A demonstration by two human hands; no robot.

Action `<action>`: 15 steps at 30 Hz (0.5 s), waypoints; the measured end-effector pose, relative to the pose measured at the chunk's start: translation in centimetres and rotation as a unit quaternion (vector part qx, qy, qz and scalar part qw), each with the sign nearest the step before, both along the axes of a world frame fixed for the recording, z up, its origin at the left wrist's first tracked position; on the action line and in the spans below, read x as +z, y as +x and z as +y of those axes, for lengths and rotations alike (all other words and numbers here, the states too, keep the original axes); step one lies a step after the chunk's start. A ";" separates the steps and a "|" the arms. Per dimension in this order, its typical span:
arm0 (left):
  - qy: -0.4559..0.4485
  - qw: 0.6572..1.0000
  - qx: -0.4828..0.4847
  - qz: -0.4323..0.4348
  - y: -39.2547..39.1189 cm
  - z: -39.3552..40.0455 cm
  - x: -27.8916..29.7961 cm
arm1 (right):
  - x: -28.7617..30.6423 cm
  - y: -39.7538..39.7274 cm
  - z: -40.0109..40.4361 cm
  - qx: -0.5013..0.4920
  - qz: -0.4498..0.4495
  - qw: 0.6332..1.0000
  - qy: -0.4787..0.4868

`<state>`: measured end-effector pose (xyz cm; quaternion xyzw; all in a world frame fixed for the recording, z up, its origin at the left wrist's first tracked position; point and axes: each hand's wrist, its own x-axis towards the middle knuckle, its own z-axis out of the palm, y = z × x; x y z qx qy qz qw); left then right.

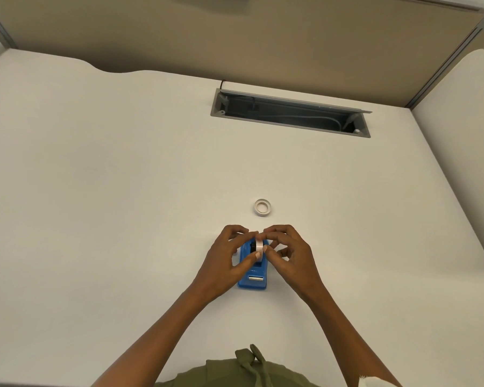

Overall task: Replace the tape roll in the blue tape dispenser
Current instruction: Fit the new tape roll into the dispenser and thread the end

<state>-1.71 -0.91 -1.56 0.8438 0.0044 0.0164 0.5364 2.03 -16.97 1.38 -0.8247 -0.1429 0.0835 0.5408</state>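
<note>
The blue tape dispenser (252, 280) stands on the white desk (123, 191), its cutter end toward me. A white tape roll (259, 246) on a black hub sits upright over the dispenser's cradle. My left hand (229, 261) pinches the roll from the left with thumb and fingers. My right hand (287, 254) pinches it from the right. I cannot tell whether the roll rests in the cradle or hovers just above it. A second, thin white roll (262, 207) lies flat on the desk a little beyond my hands.
An open grey cable tray (288, 113) is recessed in the desk at the back. A beige partition wall (235, 37) closes off the far edge. My green shirt (235, 372) shows at the bottom of the view.
</note>
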 end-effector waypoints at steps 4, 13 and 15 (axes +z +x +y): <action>-0.002 1.000 0.001 -0.002 0.0 0.0 0.1 | -0.4 0.2 0.2 -0.014 0.006 1.000 -0.025; -0.015 1.000 0.000 -0.010 0.0 0.2 0.0 | -0.8 0.2 0.2 -0.017 0.011 0.999 -0.029; -0.017 1.000 0.001 -0.011 0.0 0.2 0.1 | -0.7 0.1 0.2 -0.017 0.009 0.999 -0.032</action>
